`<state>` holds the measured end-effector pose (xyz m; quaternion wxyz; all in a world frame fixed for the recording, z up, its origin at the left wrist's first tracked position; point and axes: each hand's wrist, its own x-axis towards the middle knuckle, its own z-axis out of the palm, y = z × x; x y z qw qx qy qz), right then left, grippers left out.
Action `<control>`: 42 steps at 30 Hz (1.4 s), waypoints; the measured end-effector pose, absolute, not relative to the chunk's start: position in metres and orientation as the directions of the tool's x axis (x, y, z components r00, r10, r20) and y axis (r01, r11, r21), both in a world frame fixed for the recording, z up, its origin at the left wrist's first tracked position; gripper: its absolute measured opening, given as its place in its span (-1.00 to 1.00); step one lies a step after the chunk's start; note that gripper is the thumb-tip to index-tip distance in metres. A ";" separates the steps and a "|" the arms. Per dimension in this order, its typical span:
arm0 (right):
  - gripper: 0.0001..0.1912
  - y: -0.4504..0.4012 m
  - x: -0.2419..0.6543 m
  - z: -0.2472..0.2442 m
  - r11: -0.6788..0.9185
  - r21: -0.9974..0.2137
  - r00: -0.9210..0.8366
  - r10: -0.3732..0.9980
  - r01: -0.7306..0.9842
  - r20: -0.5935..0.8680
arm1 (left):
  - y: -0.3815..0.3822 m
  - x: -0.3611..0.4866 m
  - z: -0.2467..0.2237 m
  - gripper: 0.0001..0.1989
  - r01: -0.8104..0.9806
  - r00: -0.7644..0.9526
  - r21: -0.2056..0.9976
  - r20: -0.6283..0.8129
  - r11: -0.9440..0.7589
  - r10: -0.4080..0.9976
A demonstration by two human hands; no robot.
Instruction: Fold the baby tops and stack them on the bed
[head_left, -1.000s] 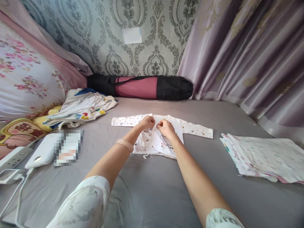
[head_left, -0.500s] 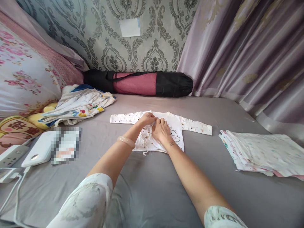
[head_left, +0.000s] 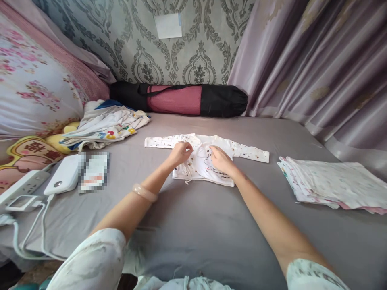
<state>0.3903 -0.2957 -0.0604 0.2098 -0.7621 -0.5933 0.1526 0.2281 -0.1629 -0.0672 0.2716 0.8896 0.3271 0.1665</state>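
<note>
A small white baby shirt [head_left: 198,159] lies spread flat with both sleeves stretched out sideways. Its sleeves and left panel carry a tiny print, and a line drawing with lettering marks the front. Above the left side of the chest, my left hand [head_left: 181,152] is closed in a pinch; whatever its fingertips hold is too small to make out. My right hand [head_left: 222,159] is over the printed front, with fingers pressed together and pointing inward. Whether anything is between those fingers is hidden. A thin tie [head_left: 188,179] hangs at the shirt's lower hem.
Folded baby clothes [head_left: 335,183] are stacked at the right on the grey sheet [head_left: 193,225]. Crumpled clothes [head_left: 105,125], a white power bank [head_left: 65,173] and a power strip [head_left: 26,187] with cables lie left. A black and pink rolled bag [head_left: 175,98] rests along the wall.
My hands, close together at the shirt's upper front before, have moved apart, left hand leftward and right hand rightward. More of the front print shows. The camera view has shifted slightly.
</note>
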 end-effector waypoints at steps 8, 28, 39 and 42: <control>-0.33 -0.319 0.350 -0.085 -0.102 -0.269 0.103 0.995 0.958 -0.007 | -0.206 0.203 -0.085 -0.63 0.453 0.857 0.376 0.066 -0.808 0.511; -0.31 -0.347 0.344 -0.083 0.096 -0.225 -0.100 0.995 0.970 -0.009 | -0.215 0.140 -0.064 -0.65 0.831 0.505 0.326 -0.097 -0.452 0.858; -0.29 -0.350 0.356 -0.061 0.048 -0.445 -0.108 0.988 0.894 -0.111 | -0.209 0.130 -0.055 -0.69 0.776 0.552 0.487 -0.217 -0.401 0.805; -0.25 -0.351 0.380 -0.059 -0.128 -0.371 0.116 0.992 0.920 -0.054 | -0.209 0.133 -0.058 -0.74 0.783 0.536 0.402 -0.050 -0.474 0.843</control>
